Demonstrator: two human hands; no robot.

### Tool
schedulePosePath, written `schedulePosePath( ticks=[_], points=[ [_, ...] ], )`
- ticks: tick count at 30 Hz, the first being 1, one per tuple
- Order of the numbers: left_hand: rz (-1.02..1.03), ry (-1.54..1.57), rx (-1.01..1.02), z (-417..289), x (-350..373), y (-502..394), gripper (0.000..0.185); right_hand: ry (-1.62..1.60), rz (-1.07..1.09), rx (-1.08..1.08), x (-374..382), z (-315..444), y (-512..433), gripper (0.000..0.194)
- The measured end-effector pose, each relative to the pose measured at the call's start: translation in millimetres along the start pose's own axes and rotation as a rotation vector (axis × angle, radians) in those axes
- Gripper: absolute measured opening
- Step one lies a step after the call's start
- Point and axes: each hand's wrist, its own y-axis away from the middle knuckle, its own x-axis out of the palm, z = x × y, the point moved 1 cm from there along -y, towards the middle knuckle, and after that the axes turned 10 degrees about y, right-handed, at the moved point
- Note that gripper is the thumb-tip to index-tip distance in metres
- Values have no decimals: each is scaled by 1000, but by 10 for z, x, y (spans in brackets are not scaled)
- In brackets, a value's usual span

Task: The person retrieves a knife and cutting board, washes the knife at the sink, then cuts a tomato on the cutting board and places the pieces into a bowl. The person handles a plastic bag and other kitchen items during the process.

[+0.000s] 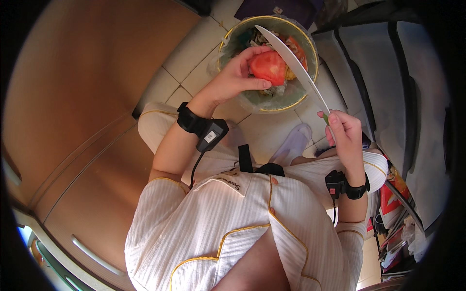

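Note:
Over a lined trash bin (310,87) with a yellow rim, my left hand (240,71) holds a red, peeled-looking fruit or vegetable, likely a tomato (268,67), between thumb and fingers. My right hand (344,132), lower and to the right, grips the green handle of a kitchen knife (295,63). The long blade slants up and left across the bin, just right of the red piece; whether they touch cannot be told. Food scraps (291,47) and crumpled plastic lie inside the bin, partly hidden by my left hand and the blade.
Brown cabinet panels (91,91) stand at the left. Grey plastic drawers (375,72) rise close on the right, with a rack of bags and packets (395,218) below them. A purple object (278,9) lies behind the bin. My slippered foot (293,143) rests on the tiled floor.

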Motion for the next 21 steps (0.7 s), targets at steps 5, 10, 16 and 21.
schedulePosePath(
  ticks=[5,10,16,21],
  points=[
    [-206,-92,147,54,-1,16,67,-91,31,-50,80,-5,-47,33],
    [-411,-129,281,162,100,-21,62,-55,35,-117,302,20,-89,26],
    [-418,188,105,170,160,59,51,76,-10,-227,349,100,-99,19],
    [-277,405,-15,244,219,95,43,31,33,-300,370,100,-153,21]
  ],
)
